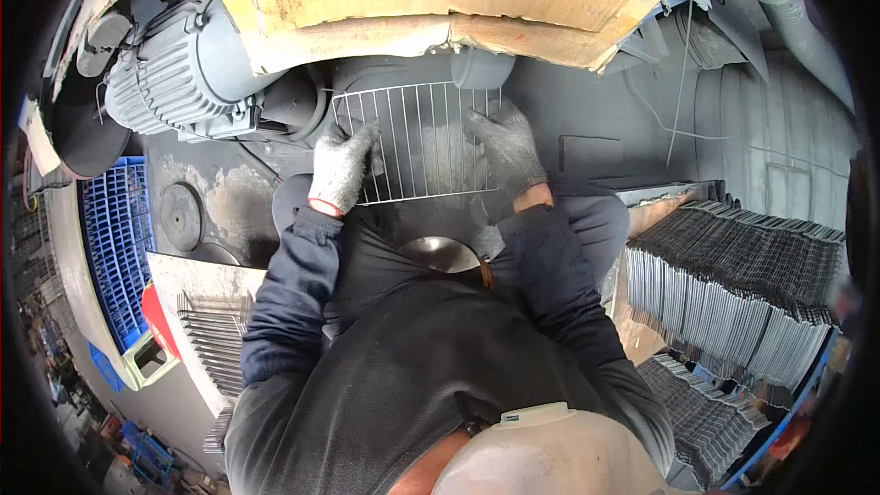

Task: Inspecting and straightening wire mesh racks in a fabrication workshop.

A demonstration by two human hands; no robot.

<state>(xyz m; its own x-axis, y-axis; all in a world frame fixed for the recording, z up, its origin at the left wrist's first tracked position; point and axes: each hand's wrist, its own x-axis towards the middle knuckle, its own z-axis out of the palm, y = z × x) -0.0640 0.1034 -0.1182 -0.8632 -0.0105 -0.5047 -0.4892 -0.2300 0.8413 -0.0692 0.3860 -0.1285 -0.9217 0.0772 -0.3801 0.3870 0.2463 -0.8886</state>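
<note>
A rectangular wire rack (431, 195) with thin parallel bars is held up in front of me, over the space between my knees. My left hand (341, 165), in a dusty grey-white work glove, is closed on its left side. On its right side my right hand (509, 148), in a darker-looking glove, grips the rack too. Behind the rack's far right edge sits a grey rounded cylinder (483, 71), partly hidden under cardboard; whether the rack touches it I cannot tell. Both hands' fingertips are partly hidden.
Torn cardboard (458, 27) overhangs the far side. A finned electric motor (188, 73) stands at far left. Stacked wire racks (733, 261) fill the right, with more racks (215, 344) on a board at left. A blue plastic crate (119, 238) lies beyond.
</note>
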